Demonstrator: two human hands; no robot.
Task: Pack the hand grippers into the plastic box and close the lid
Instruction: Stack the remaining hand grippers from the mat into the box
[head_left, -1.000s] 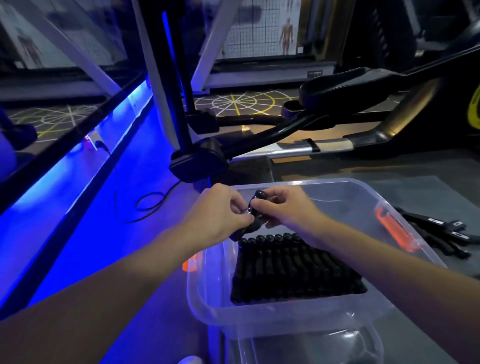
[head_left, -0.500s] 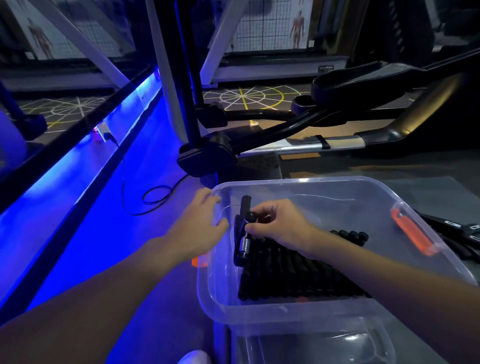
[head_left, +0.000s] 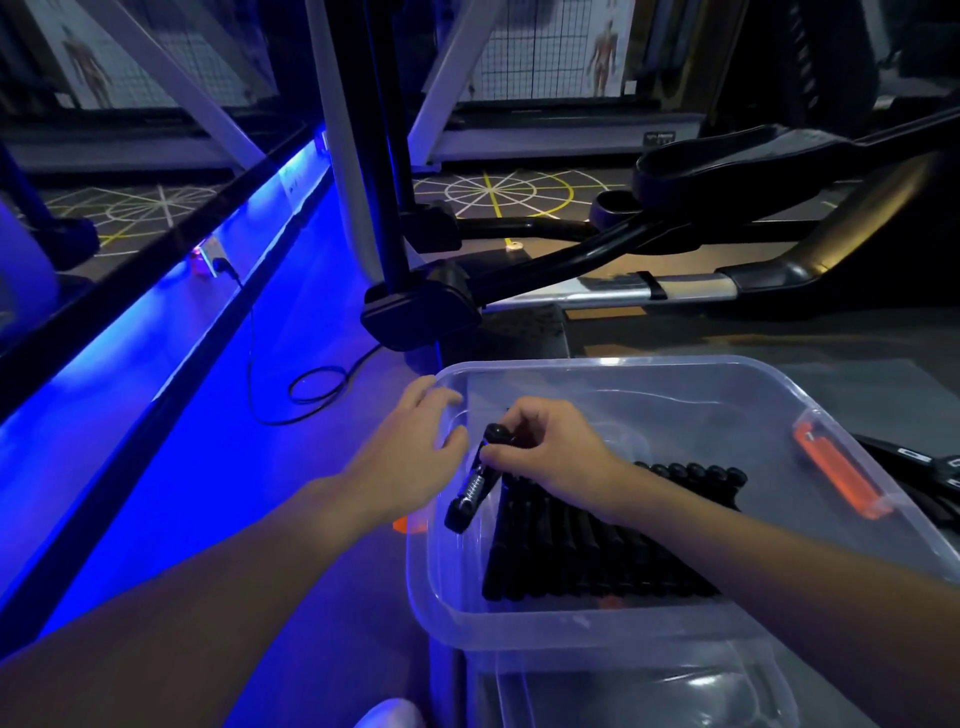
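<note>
From the head view, the person's right hand (head_left: 550, 452) has its fingers curled around the upper end of one hand gripper (head_left: 474, 488), pinching it by the knob of a handle. The gripper hangs tilted just inside the left wall of the plastic box (head_left: 613, 626), its lower end close to that wall. The left hand (head_left: 410, 447) holds nothing. Its fingers are loose and fairly straight and lie at the box's far-left corner, on or just over the rim; I cannot tell whether they press on it. To do this step well, I would turn the gripper until its handles run parallel to the packed row (head_left: 597, 551), then lower it into the narrow gap between the row and the left wall, with the left hand steadying the box. Dropped in crooked, it would likely ride up on its neighbours and get in the lid's way. The gripper is black with a bright coiled metal spring at its middle and rounded handle ends. The packed ones lie side by side as a dark ribbed block across the box floor. The box is clear with an orange latch (head_left: 836, 475) on its right side. More loose grippers (head_left: 930, 467) lie outside beyond that wall, so packing looks unfinished. A clear plastic piece (head_left: 639, 691) below the box may be the lid, though I cannot be sure.
</note>
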